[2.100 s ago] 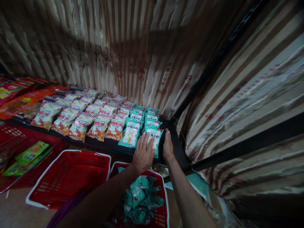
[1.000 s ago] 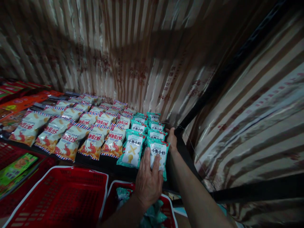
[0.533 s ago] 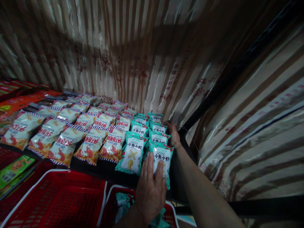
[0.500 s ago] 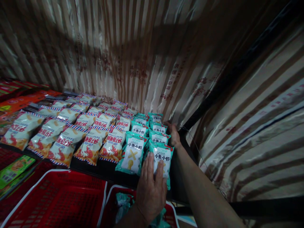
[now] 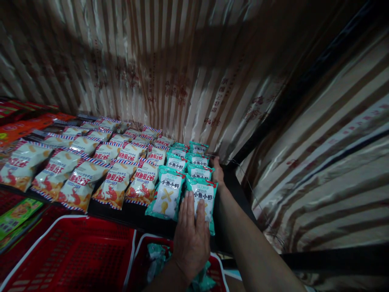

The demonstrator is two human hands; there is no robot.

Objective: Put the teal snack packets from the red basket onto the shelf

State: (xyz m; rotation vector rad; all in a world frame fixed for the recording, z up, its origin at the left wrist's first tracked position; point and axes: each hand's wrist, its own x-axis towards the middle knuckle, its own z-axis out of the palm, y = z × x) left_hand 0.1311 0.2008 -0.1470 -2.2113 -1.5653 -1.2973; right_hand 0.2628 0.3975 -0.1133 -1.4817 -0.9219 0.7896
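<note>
My left hand (image 5: 192,231) lies with fingers stretched against the front of the nearest teal snack bag (image 5: 204,196) in the right-hand row. Along the right side of that row is my right hand (image 5: 218,173), beside the bags farther back; its fingers are partly hidden behind them. Another teal snack bag (image 5: 167,192) leads the row just to the left. Both rows of teal bags lean back on a black shelf (image 5: 127,217). To their left stand several rows of white snack bags (image 5: 142,182) with striped edges.
Below the shelf, a red basket (image 5: 82,247) with a white rim sits at left. A second red basket (image 5: 220,269) holds more teal bags (image 5: 156,255). Striped plastic sheeting (image 5: 170,61) hangs behind, and a dark slanting bar (image 5: 258,134) runs at right. Orange packets (image 5: 24,129) lie far left.
The right-hand teal row has shifted slightly left, closer to the neighbouring row. My right hand has moved left with it, and my left hand stays on the front bag.
</note>
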